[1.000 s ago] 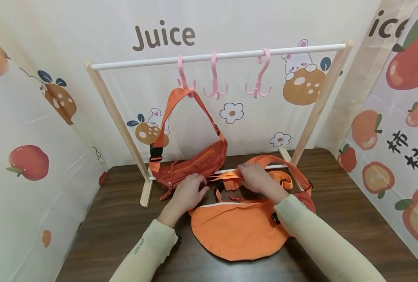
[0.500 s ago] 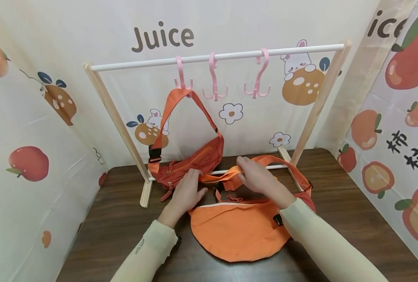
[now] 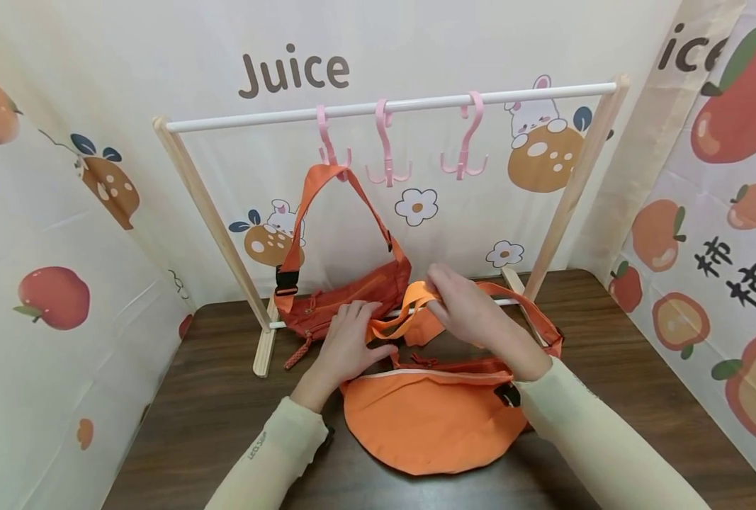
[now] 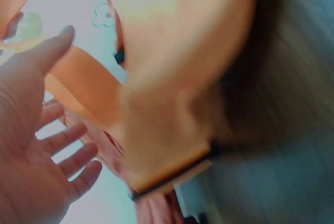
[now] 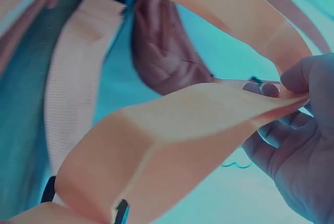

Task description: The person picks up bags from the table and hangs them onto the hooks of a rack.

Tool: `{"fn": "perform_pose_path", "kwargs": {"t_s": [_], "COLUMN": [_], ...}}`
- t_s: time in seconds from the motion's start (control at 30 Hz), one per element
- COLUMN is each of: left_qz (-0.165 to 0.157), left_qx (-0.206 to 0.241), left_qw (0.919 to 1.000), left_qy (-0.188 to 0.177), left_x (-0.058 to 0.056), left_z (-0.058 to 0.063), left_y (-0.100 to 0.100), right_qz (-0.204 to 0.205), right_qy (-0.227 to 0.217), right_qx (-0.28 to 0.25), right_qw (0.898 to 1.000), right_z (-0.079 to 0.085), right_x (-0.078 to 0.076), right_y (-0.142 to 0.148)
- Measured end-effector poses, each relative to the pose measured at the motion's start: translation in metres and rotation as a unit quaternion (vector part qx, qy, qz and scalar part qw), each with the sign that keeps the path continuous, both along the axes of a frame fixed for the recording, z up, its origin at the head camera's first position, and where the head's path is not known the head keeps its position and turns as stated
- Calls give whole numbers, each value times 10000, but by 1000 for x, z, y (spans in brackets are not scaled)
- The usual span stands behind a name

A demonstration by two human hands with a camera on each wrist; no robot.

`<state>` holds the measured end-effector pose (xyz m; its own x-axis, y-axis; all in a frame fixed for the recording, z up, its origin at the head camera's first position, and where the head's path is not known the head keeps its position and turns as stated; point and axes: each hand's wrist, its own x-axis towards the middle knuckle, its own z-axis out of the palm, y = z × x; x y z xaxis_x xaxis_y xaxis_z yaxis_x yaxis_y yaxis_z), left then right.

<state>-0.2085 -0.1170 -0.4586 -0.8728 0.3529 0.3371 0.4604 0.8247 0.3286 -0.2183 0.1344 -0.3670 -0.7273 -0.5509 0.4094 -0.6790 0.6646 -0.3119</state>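
Note:
An orange waist bag (image 3: pixel 431 425) lies on the table, its flat rounded side up, with a dark red zipped part behind. Above it my right hand (image 3: pixel 473 312) pinches the bag's orange strap (image 5: pixel 209 109) between thumb and fingers, and the strap loops down to the left. My left hand (image 3: pixel 350 336) is beside that loop with fingers spread, as the left wrist view shows, and grips nothing. Behind the left hand a red waist bag (image 3: pixel 378 287) hangs by its strap from the leftmost pink hook (image 3: pixel 327 134); the hand covers part of it.
A rack with a white bar (image 3: pixel 256 120) and wooden posts (image 3: pixel 572 191) stands at the back of the dark table (image 3: pixel 180 418). Two more pink hooks, a middle hook (image 3: pixel 387 152) and a right hook (image 3: pixel 465 142), carry nothing. A printed cloth surrounds the table.
My right hand has risen with the strap, lifting its loop higher. My left hand has moved slightly right, its thumb now farther from the fingers. The red bag has swung slightly.

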Motion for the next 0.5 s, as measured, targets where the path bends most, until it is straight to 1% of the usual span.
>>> {"fn": "perform_pose_path", "kwargs": {"t_s": [0.07,0.17,0.27,0.33,0.37,0.43,0.5], "left_qz": [-182,-430,-640,-776,-828,-891,-901], "left_qx": [272,722,1242,1668,1913,2386,2813], "left_qw": [9995,9965,9901,9828,9778,9665,9543], "left_qy": [-3,-21,-103,-175,-202,-308,-449], "left_x": [0,0,0,-1,0,1,2], "left_z": [5,13,23,31,35,45,58], "left_y": [6,13,19,22,23,24,24], "right_qz": [90,263,436,563,624,716,769], "right_qy": [131,302,434,475,491,434,249], "right_qx": [-72,-218,-369,-487,-553,-696,-867], "right_qw": [9998,9990,9974,9961,9953,9941,9930], "right_z": [7,17,27,33,36,42,47], "right_x": [2,4,5,6,7,7,8], "right_y": [-2,-6,-10,-13,-14,-17,-18]}}
